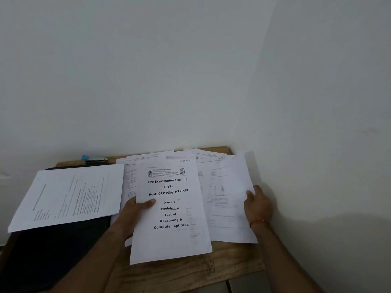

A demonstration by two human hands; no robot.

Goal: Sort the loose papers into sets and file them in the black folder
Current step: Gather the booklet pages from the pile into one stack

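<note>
From the head camera we see our left hand (135, 212) pinching the cover sheet (169, 235), thumb on top. Our right hand (257, 206) grasps the right-hand sheet (228, 208) by its edge. The black folder (53, 248) lies at the left of the table (190, 273), beneath another sheet (69, 195).

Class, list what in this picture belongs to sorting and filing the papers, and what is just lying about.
Belongs: cover sheet in the left hand, spread papers held by the right hand, sheet lying on the black folder.
Lying about: stapler, wooden table.
</note>
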